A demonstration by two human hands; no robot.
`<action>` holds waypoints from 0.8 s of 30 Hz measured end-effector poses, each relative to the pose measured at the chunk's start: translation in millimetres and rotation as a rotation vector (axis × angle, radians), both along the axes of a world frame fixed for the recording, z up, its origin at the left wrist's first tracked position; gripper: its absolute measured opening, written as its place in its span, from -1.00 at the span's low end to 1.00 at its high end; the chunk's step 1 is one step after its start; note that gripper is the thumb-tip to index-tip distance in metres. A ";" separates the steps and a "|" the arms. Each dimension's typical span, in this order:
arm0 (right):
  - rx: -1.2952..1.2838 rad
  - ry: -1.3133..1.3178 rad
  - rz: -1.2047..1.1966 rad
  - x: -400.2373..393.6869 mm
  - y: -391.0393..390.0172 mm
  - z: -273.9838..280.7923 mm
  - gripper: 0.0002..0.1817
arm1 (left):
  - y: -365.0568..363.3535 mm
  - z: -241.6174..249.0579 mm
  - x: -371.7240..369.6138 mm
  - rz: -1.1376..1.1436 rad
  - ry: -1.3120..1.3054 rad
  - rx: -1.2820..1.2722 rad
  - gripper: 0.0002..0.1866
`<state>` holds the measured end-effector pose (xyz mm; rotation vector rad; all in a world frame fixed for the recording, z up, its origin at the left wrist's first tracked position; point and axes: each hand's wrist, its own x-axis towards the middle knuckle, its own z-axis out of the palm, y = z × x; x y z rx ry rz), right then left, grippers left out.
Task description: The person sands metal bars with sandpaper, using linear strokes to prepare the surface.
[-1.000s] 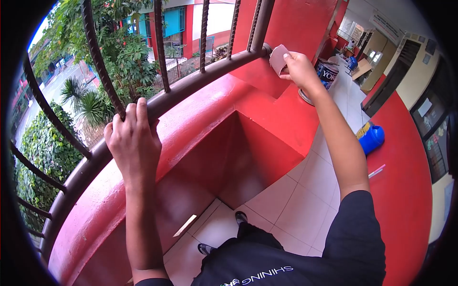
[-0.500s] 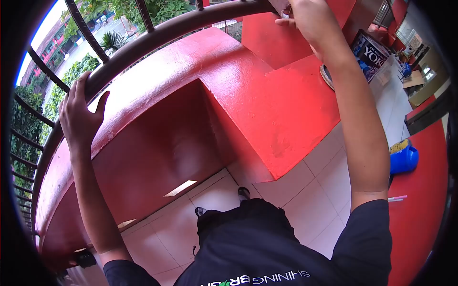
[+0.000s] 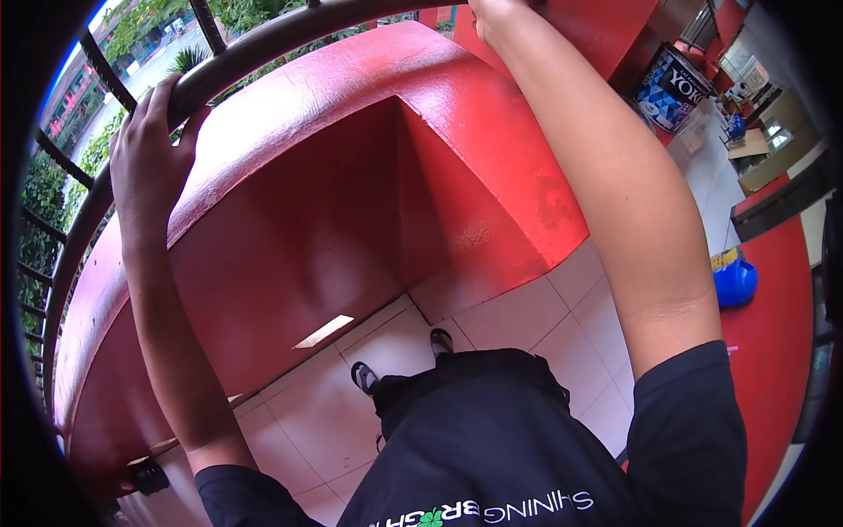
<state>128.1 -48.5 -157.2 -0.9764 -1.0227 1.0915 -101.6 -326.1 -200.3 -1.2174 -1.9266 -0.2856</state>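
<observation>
My left hand (image 3: 154, 145) is at the dark metal railing (image 3: 250, 46) on the left, its fingers hooked over the rail and its thumb apart along the near side. My right hand (image 3: 499, 19) reaches up to the top edge of the view, close to where the railing leaves the picture. Its fingers are mostly cut off, so whatever it holds is hidden. Below both arms lies a glossy red painted ledge (image 3: 290, 97) with a corner block (image 3: 500, 167) stepping out from it.
A paint can (image 3: 672, 88) stands at the upper right, near a sheet of cardboard (image 3: 751, 143). On a red surface (image 3: 773, 351) at the right lies a blue item (image 3: 736, 283). Pale floor tiles (image 3: 290, 439) run under my feet. Plants (image 3: 53, 189) grow beyond the bars.
My right hand has moved left and up, partly out of view; the small brownish thing at its fingers no longer shows. My left hand stays on the rail. The whole view has shifted slightly.
</observation>
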 end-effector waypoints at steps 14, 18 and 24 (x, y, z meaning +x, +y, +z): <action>-0.251 -0.197 -0.536 -69.7 59.3 -10.6 -0.31 | -248.1 7.0 -164.3 0.088 0.232 0.097 -0.42; 0.003 -0.064 -0.549 -74.4 52.2 -31.2 -0.50 | -313.2 8.5 -222.4 0.039 0.499 0.137 -0.33; 0.284 -0.393 -0.772 -74.7 74.3 -58.7 -0.63 | -289.1 0.5 -174.2 0.101 0.232 0.038 -0.16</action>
